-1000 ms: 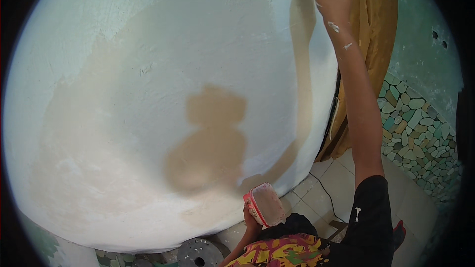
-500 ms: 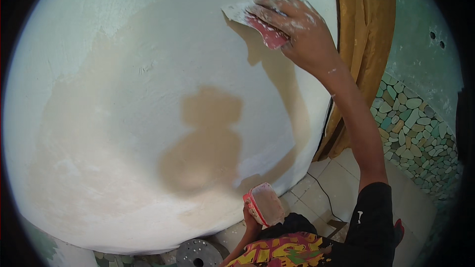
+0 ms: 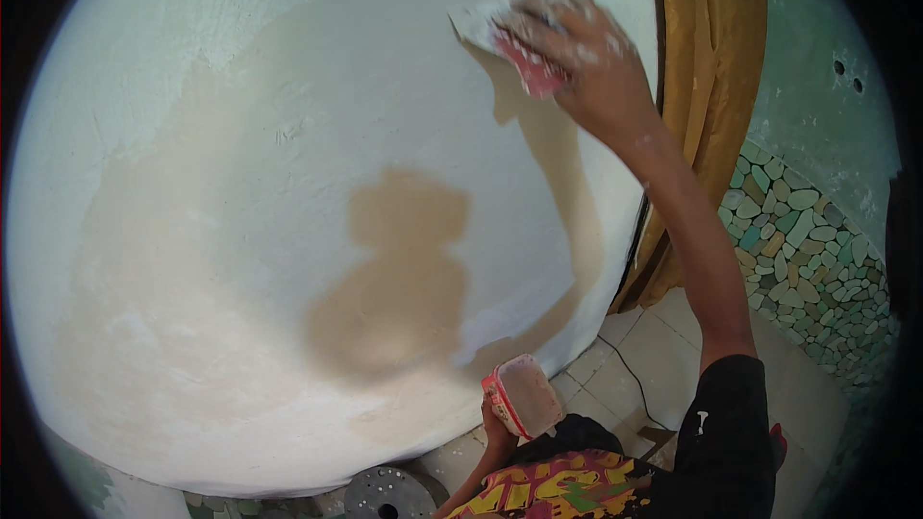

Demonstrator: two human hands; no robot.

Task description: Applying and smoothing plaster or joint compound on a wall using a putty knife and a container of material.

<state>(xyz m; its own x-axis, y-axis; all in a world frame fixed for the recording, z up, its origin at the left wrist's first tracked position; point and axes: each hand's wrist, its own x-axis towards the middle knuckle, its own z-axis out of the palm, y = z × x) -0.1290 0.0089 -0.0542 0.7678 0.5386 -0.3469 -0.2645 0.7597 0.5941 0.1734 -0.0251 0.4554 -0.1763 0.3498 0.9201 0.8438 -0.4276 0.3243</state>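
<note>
My right hand, smeared with white paste, is closed round a thin scraper, partly reddish-pink and partly coated white. The scraper lies against the upper right of a large pale wall; my fingers hide some of it, and the hand is slightly blurred. Low in front of my body, my left hand grips a red-rimmed rectangular plastic tub from its left side. Pale paste coats the inside of the tub. Greyish damp-looking coating covers the wall's middle, with beige patches lower left.
Brown-gold cloth hangs along the wall's right edge. Beyond it are a green wall and pebble-patterned stone. A dark cable runs over the floor tiles. A grey disc with holes sits at the bottom.
My right hand and the scraper have shifted a little to the right across the wall. The tub in my left hand has moved slightly right.
</note>
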